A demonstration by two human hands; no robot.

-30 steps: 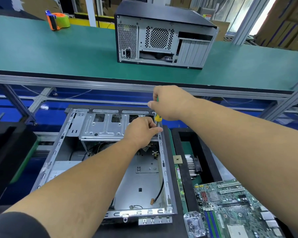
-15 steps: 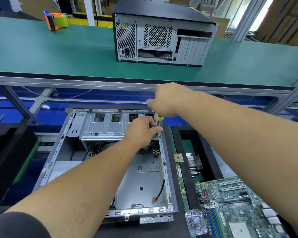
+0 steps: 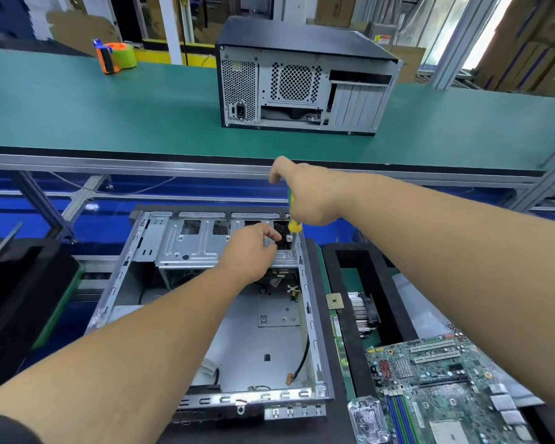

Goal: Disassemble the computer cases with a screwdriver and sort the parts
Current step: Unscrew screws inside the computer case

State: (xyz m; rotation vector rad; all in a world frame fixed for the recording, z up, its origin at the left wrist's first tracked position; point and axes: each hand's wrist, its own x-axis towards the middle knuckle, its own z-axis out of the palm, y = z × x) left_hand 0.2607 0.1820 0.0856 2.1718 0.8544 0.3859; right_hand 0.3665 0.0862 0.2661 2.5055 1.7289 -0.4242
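Your right hand (image 3: 305,195) is wrapped around the yellow-and-green handle of the screwdriver (image 3: 293,219), which stands nearly upright. Its long axis runs straight down from your fist, and the metal shaft meets the drive bracket (image 3: 205,248) at the far right corner of the open case (image 3: 263,341). So the screw you are working lies directly below that hand, not off to either side, and any turning has to stay on that vertical line.

Your left hand (image 3: 250,251) rests on the same bracket just left of the shaft, with its fingers curled toward the fan opening. You seem to be pinching or steadying something small there, but I cannot tell what it is, or whether the fingers actually hold anything. The left hand is the nearer of the two to the screw point and sits lower than the right.

Count of what lies around you:
- Two cases: the open one in front of you, and a closed case (image 3: 305,78) well apart on the green tabletop (image 3: 77,116).
- One motherboard (image 3: 446,389) at your right.
- One heat sink (image 3: 362,312) in the black tray (image 3: 334,261) beside the open case.
- One small square chip (image 3: 335,301) on that tray's rim.
- One tape dispenser (image 3: 114,57) far off to the left.
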